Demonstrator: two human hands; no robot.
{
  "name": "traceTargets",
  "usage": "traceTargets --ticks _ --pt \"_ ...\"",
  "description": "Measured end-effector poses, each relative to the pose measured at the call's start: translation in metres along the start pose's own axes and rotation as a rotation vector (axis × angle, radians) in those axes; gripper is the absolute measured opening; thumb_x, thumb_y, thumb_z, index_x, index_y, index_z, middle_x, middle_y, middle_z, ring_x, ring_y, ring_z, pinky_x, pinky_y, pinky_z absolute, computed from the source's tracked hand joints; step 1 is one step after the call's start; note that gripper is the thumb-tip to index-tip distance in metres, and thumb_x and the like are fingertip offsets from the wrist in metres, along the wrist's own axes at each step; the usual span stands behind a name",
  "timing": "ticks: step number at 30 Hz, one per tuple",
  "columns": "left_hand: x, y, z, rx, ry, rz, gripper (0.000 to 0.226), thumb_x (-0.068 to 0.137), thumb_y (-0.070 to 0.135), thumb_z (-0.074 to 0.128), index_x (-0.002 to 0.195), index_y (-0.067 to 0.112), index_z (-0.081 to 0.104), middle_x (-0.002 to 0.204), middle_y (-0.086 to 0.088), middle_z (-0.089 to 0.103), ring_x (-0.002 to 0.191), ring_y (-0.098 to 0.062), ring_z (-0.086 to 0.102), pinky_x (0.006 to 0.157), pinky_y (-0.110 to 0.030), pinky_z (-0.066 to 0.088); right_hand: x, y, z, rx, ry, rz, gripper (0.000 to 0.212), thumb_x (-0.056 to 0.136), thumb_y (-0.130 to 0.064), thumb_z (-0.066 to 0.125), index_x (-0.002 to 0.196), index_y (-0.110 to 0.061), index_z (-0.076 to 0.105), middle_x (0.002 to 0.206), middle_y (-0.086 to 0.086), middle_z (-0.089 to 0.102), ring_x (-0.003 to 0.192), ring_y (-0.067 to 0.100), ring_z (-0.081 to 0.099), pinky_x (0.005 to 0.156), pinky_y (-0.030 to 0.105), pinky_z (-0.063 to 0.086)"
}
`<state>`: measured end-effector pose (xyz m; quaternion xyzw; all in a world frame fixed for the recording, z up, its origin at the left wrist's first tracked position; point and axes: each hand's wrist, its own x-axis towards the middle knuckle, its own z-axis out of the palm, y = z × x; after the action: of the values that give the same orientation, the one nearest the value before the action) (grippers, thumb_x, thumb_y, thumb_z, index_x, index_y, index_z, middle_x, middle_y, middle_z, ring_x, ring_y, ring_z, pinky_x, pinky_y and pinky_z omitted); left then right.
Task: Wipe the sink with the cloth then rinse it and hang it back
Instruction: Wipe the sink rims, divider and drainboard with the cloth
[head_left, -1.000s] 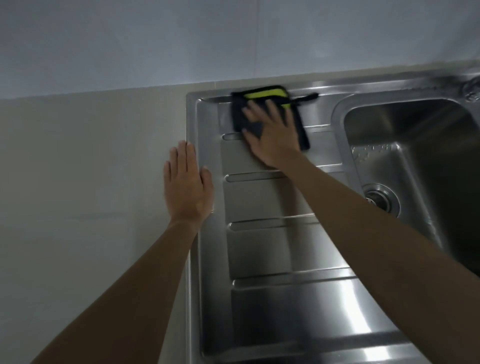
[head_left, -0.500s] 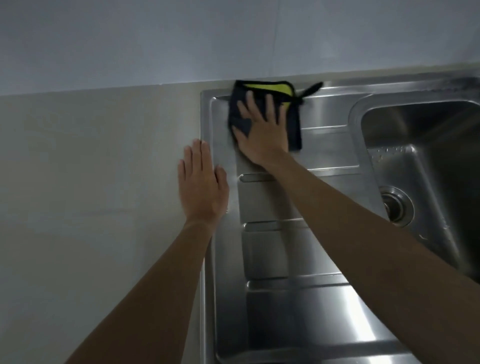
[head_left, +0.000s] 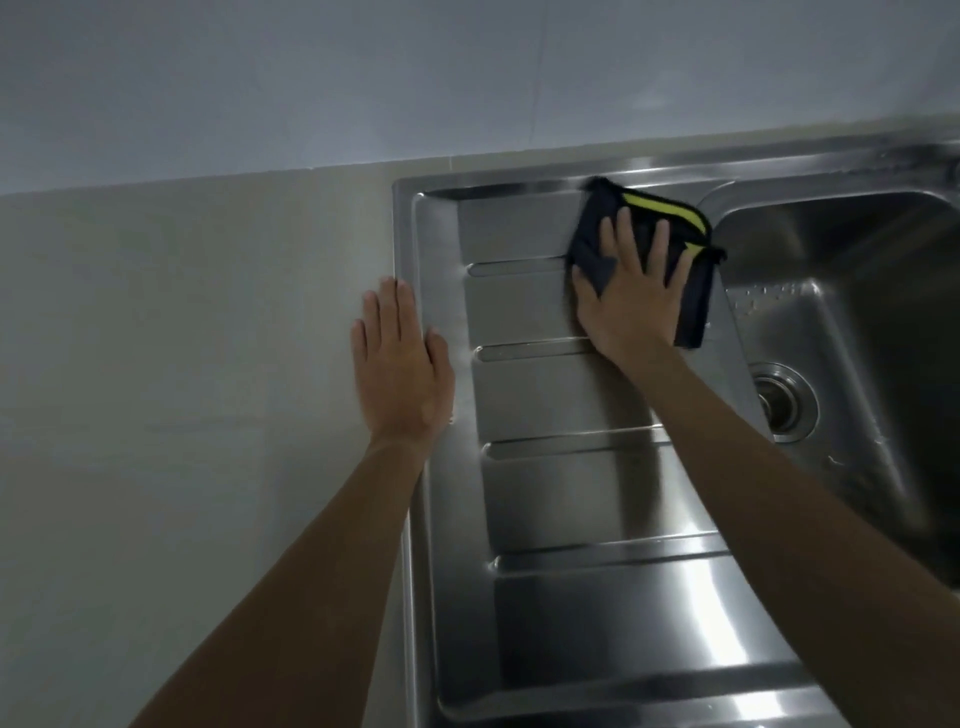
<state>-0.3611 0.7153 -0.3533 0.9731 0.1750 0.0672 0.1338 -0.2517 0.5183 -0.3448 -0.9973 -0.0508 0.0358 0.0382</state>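
Two bare forearms reach in from the near edge, one at near left, one at near right. Nearest surface: the steel drainboard (head_left: 561, 509) of the sink (head_left: 415, 519), ribbed with shallow grooves running left to right, bright glare on its near part. Pale worktop (head_left: 182, 389) lies to the left of the sink.

Left hand (head_left: 400, 374) rests flat, palm down, straddling the sink's left rim and the worktop edge; fingers (head_left: 387, 317) extended and close together, gripping nothing.

Farther in, right hand (head_left: 631, 291) presses flat on the cloth (head_left: 693, 296), fingers spread open on top of it, not curled around it. Cloth is dark navy with a yellow-green band along its far edge, folded, lying on the far right part of the drainboard, just beside the basin's left rim. A small dark tab pokes out at its far left corner.

Right of the cloth: the basin (head_left: 857, 322), with a round drain (head_left: 782, 402) in its floor.

Farthest: pale wall (head_left: 467, 78) behind the worktop and sink.
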Motion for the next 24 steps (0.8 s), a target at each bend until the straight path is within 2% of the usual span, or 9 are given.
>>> traceTargets --ticks 2,5,8,10,14,17,20,24 --pt "0.0 0.001 0.0 0.002 -0.004 -0.001 0.059 0.095 0.028 0.026 0.149 0.005 0.022 0.157 -0.011 0.021 0.146 -0.029 0.016 0.118 -0.041 0.014 -0.006 -0.028 0.002 -0.015 -0.006 -0.112 0.065 0.095 -0.054 0.023 0.151 -0.025 0.004 0.159 -0.005 -0.004 0.145 0.032 -0.008 0.114 0.053 -0.006" --pt "0.0 0.0 0.0 0.003 -0.016 0.005 0.06 0.095 0.029 0.023 0.149 0.006 0.019 0.158 -0.01 0.018 0.147 -0.028 0.013 0.119 -0.04 0.01 -0.014 -0.07 0.006 -0.058 -0.034 -0.406 0.066 0.094 -0.055 0.027 0.151 -0.028 0.007 0.159 -0.008 -0.001 0.146 0.031 -0.007 0.115 0.053 -0.005" --pt "-0.001 -0.003 0.0 -0.004 -0.032 0.009 0.061 0.094 0.03 0.019 0.151 0.007 0.014 0.159 -0.01 0.013 0.147 -0.026 0.008 0.12 -0.039 0.006 -0.025 -0.066 0.007 -0.071 -0.062 -0.616 0.064 0.094 -0.053 0.026 0.151 -0.028 0.01 0.159 -0.009 0.005 0.147 0.026 -0.001 0.117 0.049 -0.002" --pt "0.0 -0.002 0.0 -0.006 -0.034 0.004 0.062 0.094 0.031 0.019 0.151 0.007 0.014 0.159 -0.009 0.013 0.147 -0.026 0.007 0.12 -0.038 0.005 -0.031 -0.034 0.006 -0.045 -0.042 -0.584 0.064 0.091 -0.051 0.023 0.15 -0.028 0.017 0.158 -0.009 0.01 0.147 0.024 0.003 0.117 0.047 -0.001" --pt "0.0 0.001 -0.001 -0.012 -0.015 -0.001 0.061 0.094 0.031 0.022 0.149 0.005 0.019 0.158 -0.011 0.018 0.146 -0.029 0.013 0.119 -0.04 0.009 -0.025 0.031 0.002 -0.05 -0.008 -0.197 0.067 0.088 -0.05 0.017 0.151 -0.027 0.012 0.159 -0.007 0.003 0.147 0.025 -0.002 0.117 0.048 -0.003" --pt "0.0 0.0 -0.002 -0.014 -0.018 0.003 0.062 0.094 0.032 0.021 0.149 0.005 0.019 0.158 -0.01 0.018 0.146 -0.029 0.013 0.118 -0.04 0.009 -0.025 0.029 0.0 -0.005 -0.007 -0.052 0.069 0.088 -0.053 0.014 0.151 -0.025 0.009 0.16 -0.004 0.002 0.146 0.028 -0.003 0.116 0.049 -0.005" --pt "0.0 0.0 -0.004 -0.007 -0.021 0.008 0.061 0.094 0.031 0.022 0.149 0.004 0.02 0.157 -0.011 0.019 0.146 -0.03 0.014 0.118 -0.04 0.01 -0.06 0.016 0.004 0.016 -0.019 -0.115 0.07 0.087 -0.055 0.011 0.151 -0.025 0.009 0.16 -0.003 0.004 0.146 0.029 0.0 0.116 0.05 -0.002" --pt "-0.001 0.004 -0.007 0.068 -0.047 -0.006 0.06 0.093 0.03 0.023 0.146 0.001 0.027 0.155 -0.016 0.025 0.144 -0.035 0.02 0.116 -0.048 0.016 -0.14 0.04 0.003 0.061 -0.063 -0.347 0.068 0.087 -0.049 0.03 0.149 -0.024 0.024 0.157 -0.005 0.018 0.146 0.026 0.011 0.116 0.048 0.008"
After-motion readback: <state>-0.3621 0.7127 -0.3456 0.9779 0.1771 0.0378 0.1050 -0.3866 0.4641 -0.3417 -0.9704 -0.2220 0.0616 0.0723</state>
